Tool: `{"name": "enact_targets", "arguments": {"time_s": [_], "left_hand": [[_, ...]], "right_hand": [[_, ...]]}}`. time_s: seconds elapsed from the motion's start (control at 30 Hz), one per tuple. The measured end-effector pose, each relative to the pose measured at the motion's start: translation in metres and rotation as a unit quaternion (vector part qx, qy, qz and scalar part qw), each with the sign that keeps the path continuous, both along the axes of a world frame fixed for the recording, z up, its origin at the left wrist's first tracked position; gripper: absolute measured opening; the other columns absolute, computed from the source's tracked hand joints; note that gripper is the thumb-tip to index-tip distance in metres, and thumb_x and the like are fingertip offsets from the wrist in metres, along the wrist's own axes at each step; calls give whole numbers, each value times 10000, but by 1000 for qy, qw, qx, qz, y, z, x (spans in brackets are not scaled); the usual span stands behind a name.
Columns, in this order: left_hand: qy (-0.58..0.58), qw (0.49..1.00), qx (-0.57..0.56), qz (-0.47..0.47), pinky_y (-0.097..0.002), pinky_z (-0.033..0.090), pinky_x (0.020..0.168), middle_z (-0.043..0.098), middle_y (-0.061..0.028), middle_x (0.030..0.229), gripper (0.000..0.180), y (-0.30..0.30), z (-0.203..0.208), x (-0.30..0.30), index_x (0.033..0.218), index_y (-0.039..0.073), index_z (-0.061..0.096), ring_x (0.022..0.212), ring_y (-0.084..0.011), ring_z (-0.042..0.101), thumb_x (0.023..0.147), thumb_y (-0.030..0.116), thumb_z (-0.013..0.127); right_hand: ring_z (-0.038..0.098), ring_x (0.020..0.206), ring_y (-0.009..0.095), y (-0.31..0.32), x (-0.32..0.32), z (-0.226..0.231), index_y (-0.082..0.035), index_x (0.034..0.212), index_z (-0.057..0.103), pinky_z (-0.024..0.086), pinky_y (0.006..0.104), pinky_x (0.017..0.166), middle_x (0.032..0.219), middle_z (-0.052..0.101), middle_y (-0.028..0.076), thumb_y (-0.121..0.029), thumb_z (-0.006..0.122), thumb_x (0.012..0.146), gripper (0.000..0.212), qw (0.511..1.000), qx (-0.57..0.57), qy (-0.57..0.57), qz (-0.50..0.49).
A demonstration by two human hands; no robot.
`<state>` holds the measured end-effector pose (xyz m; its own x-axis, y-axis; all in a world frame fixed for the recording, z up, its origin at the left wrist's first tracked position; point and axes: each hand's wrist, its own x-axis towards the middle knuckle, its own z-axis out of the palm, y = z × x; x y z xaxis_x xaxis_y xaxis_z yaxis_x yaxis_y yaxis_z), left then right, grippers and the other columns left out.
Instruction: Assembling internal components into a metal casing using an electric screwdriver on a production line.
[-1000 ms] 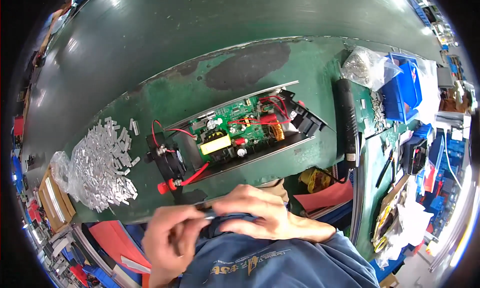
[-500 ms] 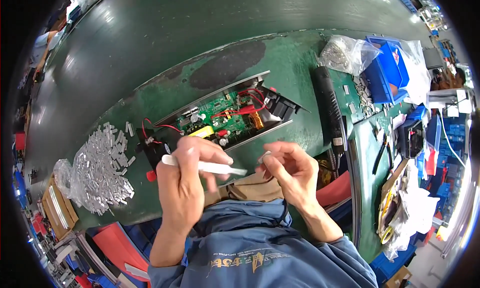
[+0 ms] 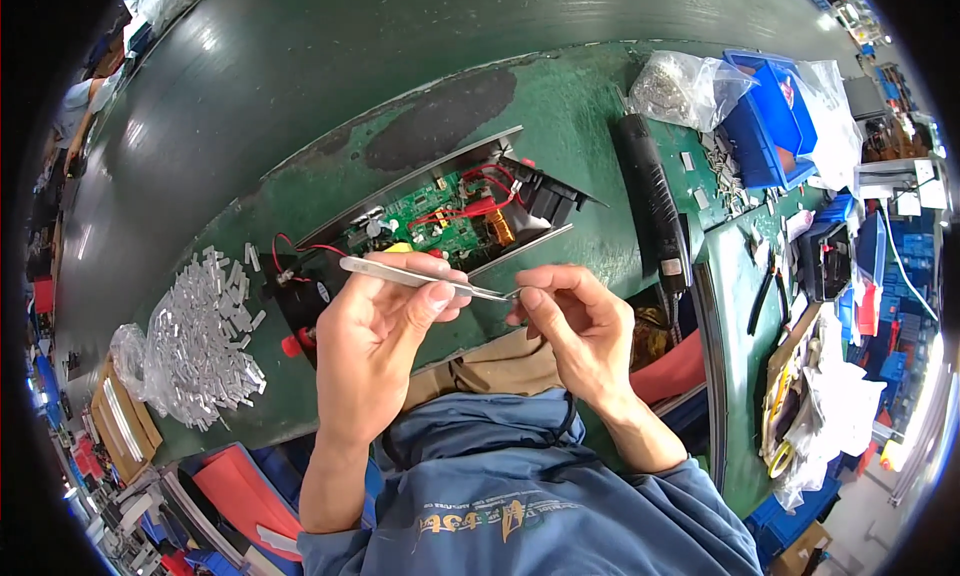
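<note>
Currently our left hand pinches tweezers; right hand pinches a tiny part at their tips. Slack grip likely drops it.

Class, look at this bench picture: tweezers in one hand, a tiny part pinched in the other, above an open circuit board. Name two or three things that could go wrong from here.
1. The tiny part meets the tweezers tip in mid-air between left hand and right hand; it could slip and drop out of sight.
2. The metal tweezers hover just above the open board; a dip could scratch or bridge components.
3. Loose red wires lie across the board and might snag.
</note>
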<state>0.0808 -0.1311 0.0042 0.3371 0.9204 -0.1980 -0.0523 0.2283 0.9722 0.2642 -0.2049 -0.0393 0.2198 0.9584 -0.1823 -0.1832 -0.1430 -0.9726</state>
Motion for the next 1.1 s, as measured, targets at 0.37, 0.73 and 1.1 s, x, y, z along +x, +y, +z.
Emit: {"name": "enact_targets", "arguments": {"time_s": [0.37, 0.73, 1.1], "left_hand": [[214, 905, 367, 20, -297, 571, 682, 710, -118, 960, 161, 5, -26, 1, 1091, -16, 620, 796, -219, 721, 950, 14, 692], [279, 865, 417, -21, -354, 565, 700, 732, -119, 967, 211, 17, -42, 8, 1053, 11, 626, 829, -282, 720, 878, -24, 738], [271, 874, 401, -25, -342, 562, 700, 731, -138, 960, 182, 18, -46, 10, 1042, -18, 640, 807, -280, 710, 888, -25, 738]], "right_hand": [[583, 1184, 356, -3, 94, -17, -25, 1342, 607, 448, 455, 1034, 1249, 653, 172, -57, 765, 862, 507, 706, 37, -674, -214], [575, 839, 118, -121, 48, -23, -35, 1169, 550, 491, 282, 765, 912, 601, 4, -68, 798, 804, 443, 959, -271, -33, -72], [629, 817, 138, -121, 2, -23, -14, 1302, 498, 525, 304, 758, 899, 655, 73, -110, 850, 807, 615, 948, -271, -132, 103]]}}
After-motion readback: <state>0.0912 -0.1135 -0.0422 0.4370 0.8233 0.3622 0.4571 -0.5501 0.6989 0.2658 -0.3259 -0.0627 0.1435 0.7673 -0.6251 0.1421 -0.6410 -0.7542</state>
